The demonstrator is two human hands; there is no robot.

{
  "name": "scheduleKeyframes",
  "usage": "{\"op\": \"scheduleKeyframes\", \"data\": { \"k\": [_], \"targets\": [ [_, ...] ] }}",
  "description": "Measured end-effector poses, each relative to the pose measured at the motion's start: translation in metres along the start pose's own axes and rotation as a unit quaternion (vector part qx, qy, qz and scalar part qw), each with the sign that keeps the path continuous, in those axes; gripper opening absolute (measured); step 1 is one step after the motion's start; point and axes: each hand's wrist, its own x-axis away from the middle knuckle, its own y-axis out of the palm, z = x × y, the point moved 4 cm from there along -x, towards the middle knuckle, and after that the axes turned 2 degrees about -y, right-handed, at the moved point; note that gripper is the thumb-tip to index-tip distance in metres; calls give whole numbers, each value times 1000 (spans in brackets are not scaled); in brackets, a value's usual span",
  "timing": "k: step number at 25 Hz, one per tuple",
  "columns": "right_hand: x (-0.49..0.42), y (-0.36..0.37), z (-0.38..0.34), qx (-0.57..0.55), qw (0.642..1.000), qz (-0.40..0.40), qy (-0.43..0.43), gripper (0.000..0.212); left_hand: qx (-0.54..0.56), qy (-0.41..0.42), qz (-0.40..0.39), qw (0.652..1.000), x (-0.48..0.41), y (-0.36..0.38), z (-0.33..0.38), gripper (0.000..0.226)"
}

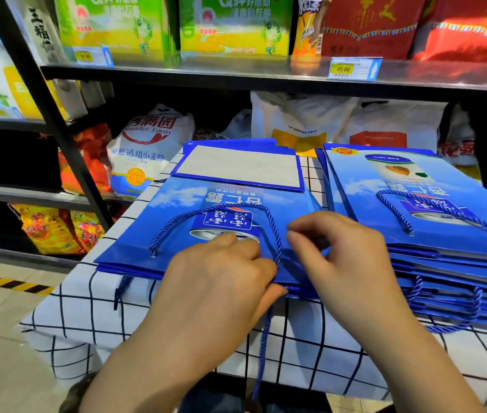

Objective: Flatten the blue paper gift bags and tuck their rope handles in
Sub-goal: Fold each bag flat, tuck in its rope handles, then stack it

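Already pressed flat: front bag point(176, 234), lying on the bench point(87, 311) on top of a few like bags, mouth edge toward the person, folded white base panel point(239, 166) at the far end. Nothing inside, to judge from the flatness.

Not yet tucked: upper rope handle point(276, 239), spread as a loop over the printed face of the front bag, and lower rope handle point(263, 347), hanging from the mouth edge of the front bag down past the bench side.

On the mouth edge of the front bag: left hand point(221, 281), fingers bent over the top face and thumb against the edge, so gripping the paper there. Also over the front bag, toward its right side: right hand point(343, 257), fingers curled near the right end of the upper rope handle. Impossible to tell whether pinching the rope or only close to it. Probably at the tucking step for this bag, with both handles left to do.

Right of the front bag, very close: stack of blue bags point(445, 257), flat too, but with one handle lying on the top face and several loops sticking out at the near side. Likely more tucking left there.

Beyond the front bag: shelf point(236, 73), holding at the lower level a flour sack point(146, 144) and white packs point(310, 120), and at the upper level green boxes point(117, 25) with a price tag point(352, 68) on the edge.
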Motion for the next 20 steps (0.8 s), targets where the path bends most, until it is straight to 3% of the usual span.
{"op": "scheduleKeyframes", "data": {
  "k": [2,4,6,8,10,12,15,18,20],
  "targets": [
    [11,-13,-2,-24,989,144,-39,7,20,0,20,1000,-12,-6,-3,38],
    [18,-10,-3,-79,978,191,-37,20,65,-28,57,996,-26,-14,-7,36],
    [20,3,-8,-128,978,164,-14,50,97,-67,133,984,-37,-24,-9,32],
    [15,23,-19,-116,990,83,-17,54,147,-116,226,956,-43,-39,-11,24],
    [9,42,-37,-89,995,-2,-45,42,189,-147,324,915,-45,-58,-17,19],
    [4,55,-50,-99,992,-40,-60,55,257,-167,405,862,-44,-73,-31,16],
    [0,48,-58,-27,992,28,-119,59,425,-226,465,743,-32,-81,-64,21],
    [0,21,-49,112,969,80,-204,45,543,-314,400,668,-14,-62,-77,28],
    [2,3,-36,173,952,80,-239,38,575,-367,343,645,0,-39,-74,32]
  ]
}}
